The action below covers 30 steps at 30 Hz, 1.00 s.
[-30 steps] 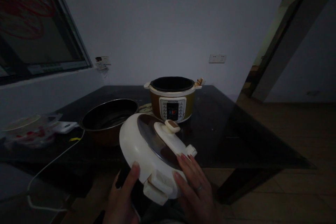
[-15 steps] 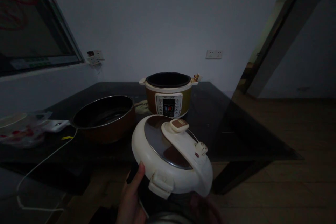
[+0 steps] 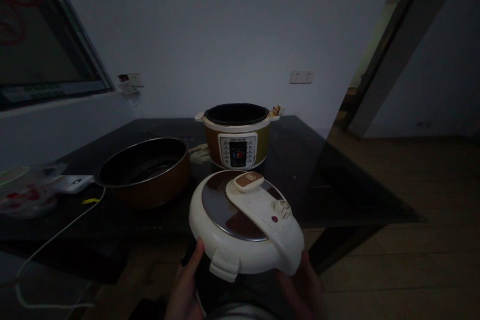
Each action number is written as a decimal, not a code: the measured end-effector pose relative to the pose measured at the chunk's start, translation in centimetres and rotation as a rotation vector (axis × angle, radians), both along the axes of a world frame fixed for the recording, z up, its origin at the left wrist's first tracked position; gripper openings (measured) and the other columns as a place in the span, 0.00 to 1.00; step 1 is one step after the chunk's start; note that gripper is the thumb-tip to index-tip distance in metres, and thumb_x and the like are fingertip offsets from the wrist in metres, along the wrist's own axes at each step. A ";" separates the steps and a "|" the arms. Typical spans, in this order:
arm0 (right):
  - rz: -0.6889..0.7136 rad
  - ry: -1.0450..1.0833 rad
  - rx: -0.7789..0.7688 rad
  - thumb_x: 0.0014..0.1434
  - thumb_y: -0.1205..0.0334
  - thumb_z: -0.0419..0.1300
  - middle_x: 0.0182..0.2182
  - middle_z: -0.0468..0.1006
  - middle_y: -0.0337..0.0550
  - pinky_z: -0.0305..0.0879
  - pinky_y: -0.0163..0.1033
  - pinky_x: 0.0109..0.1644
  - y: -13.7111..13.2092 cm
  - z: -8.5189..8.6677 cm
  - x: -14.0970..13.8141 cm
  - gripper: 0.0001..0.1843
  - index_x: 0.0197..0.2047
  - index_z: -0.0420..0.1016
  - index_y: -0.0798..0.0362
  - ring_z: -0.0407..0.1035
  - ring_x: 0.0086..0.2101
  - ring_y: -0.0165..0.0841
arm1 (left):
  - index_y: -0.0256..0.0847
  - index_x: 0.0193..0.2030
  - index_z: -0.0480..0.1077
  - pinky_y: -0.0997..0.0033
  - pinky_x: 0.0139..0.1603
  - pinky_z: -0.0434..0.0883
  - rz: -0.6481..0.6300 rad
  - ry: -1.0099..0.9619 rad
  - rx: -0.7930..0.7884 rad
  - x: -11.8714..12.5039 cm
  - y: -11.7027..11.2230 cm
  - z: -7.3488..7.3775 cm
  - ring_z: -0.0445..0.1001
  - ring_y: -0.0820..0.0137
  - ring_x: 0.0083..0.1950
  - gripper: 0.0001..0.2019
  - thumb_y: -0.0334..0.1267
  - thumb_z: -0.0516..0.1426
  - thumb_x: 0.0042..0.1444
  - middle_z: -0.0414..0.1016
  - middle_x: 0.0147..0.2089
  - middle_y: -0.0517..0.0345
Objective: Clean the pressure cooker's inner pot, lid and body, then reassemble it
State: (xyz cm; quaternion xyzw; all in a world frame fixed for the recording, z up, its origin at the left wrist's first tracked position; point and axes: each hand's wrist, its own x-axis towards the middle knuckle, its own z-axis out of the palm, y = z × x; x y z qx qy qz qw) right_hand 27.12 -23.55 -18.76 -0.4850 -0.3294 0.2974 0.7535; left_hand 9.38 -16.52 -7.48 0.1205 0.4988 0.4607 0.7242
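Note:
A white pressure cooker lid (image 3: pixel 240 255) with a brown see-through panel, a curved handle and a valve knob is held up in front of the table edge. My left hand (image 3: pixel 187 282) grips its lower left rim, thumb on top beside a side tab. At the lower right, my right hand (image 3: pixel 303 287) is closed on the lid's rim; its fingers are partly hidden below. Beyond the lid stands the uncovered electric pressure cooker (image 3: pixel 238 145), with a dark inner pot and a front control panel.
Left of the cooker sits a wide brown pan (image 3: pixel 150 185) with a dark inside. A plastic bag (image 3: pixel 28 197) and a white cable (image 3: pixel 60 240) lie farther left. All rest on a dark glossy table (image 3: pixel 307 170) against a wall with sockets (image 3: pixel 301 77).
My right hand has come up onto the lid's right rim, where it was blurred and lower before. The lid has turned slightly and dropped a little. The view has shifted a bit.

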 end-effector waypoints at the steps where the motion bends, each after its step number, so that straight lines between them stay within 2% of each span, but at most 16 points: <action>1: 0.017 0.088 -0.019 0.63 0.40 0.48 0.38 0.84 0.42 0.78 0.46 0.39 0.0 0.1 0.1 0.24 0.45 0.81 0.42 0.79 0.41 0.41 | 0.34 0.59 0.67 0.56 0.47 0.77 -0.013 0.007 -0.014 -0.1 -0.1 -0.5 0.79 0.51 0.48 0.28 0.35 0.65 0.52 0.80 0.46 0.42; 5: 0.095 0.622 -0.119 0.51 0.39 0.63 0.39 0.84 0.38 0.76 0.42 0.44 -0.7 0.6 1.0 0.18 0.39 0.82 0.40 0.78 0.42 0.38 | 0.38 0.60 0.67 0.58 0.53 0.74 -0.015 0.037 -0.034 -0.8 -0.4 -2.8 0.76 0.54 0.53 0.28 0.35 0.65 0.51 0.79 0.51 0.44; 7: 0.092 0.826 -0.139 0.45 0.40 0.69 0.38 0.84 0.37 0.74 0.42 0.47 -1.0 0.5 1.3 0.19 0.38 0.82 0.40 0.78 0.40 0.37 | 0.39 0.60 0.67 0.57 0.55 0.73 -0.004 0.056 -0.041 -1.0 -0.7 -3.8 0.75 0.55 0.55 0.28 0.35 0.65 0.52 0.78 0.53 0.44; 9: 0.091 0.934 -0.134 0.40 0.40 0.71 0.37 0.84 0.38 0.73 0.44 0.49 -1.3 0.0 1.2 0.22 0.37 0.82 0.42 0.78 0.39 0.38 | 0.39 0.60 0.67 0.55 0.55 0.72 -0.032 0.039 -0.067 -1.2 -0.9 -4.4 0.75 0.53 0.55 0.28 0.36 0.65 0.52 0.77 0.53 0.44; 12: 0.169 0.903 -0.142 0.36 0.40 0.72 0.35 0.85 0.45 0.71 0.50 0.52 -1.6 -1.0 0.7 0.24 0.34 0.83 0.46 0.78 0.39 0.43 | 0.40 0.60 0.67 0.52 0.55 0.72 -0.094 -0.014 -0.094 -1.3 -1.1 -4.8 0.75 0.51 0.55 0.28 0.39 0.65 0.52 0.77 0.54 0.44; 15: 0.244 0.789 -0.109 0.33 0.49 0.76 0.36 0.84 0.48 0.68 0.55 0.53 -1.6 -1.3 -0.1 0.23 0.34 0.82 0.47 0.77 0.41 0.47 | 0.41 0.61 0.66 0.51 0.54 0.73 -0.118 -0.036 -0.128 -1.5 -1.0 -5.1 0.75 0.50 0.54 0.30 0.40 0.65 0.52 0.76 0.55 0.43; 18: 0.274 0.696 -0.085 0.31 0.56 0.78 0.40 0.83 0.51 0.68 0.56 0.52 -1.6 -0.3 -0.7 0.29 0.41 0.81 0.49 0.76 0.43 0.50 | 0.42 0.65 0.61 0.51 0.54 0.73 -0.144 -0.098 -0.160 -2.0 -0.6 -5.6 0.75 0.50 0.54 0.33 0.41 0.64 0.52 0.75 0.55 0.43; 21: 0.280 0.662 -0.171 0.30 0.59 0.78 0.38 0.83 0.54 0.71 0.54 0.48 -1.6 1.6 -1.1 0.34 0.44 0.79 0.54 0.78 0.39 0.49 | 0.44 0.67 0.58 0.54 0.54 0.73 -0.164 -0.151 -0.147 -2.4 -0.3 -6.1 0.75 0.52 0.54 0.36 0.43 0.64 0.52 0.76 0.56 0.45; 26: 0.212 0.702 -0.246 0.30 0.62 0.78 0.33 0.84 0.47 0.75 0.49 0.41 -1.6 3.5 -1.9 0.30 0.40 0.79 0.52 0.78 0.35 0.45 | 0.42 0.66 0.60 0.55 0.55 0.72 -0.210 -0.143 -0.139 -3.1 -0.1 -7.0 0.75 0.51 0.54 0.38 0.45 0.66 0.50 0.76 0.55 0.45; 30: 0.169 0.687 -0.252 0.30 0.61 0.78 0.34 0.84 0.46 0.76 0.47 0.38 -1.5 3.9 -2.0 0.40 0.50 0.76 0.49 0.78 0.35 0.44 | 0.37 0.61 0.66 0.54 0.57 0.71 -0.290 -0.136 -0.077 -4.6 0.1 -7.4 0.75 0.49 0.54 0.39 0.35 0.71 0.39 0.78 0.51 0.43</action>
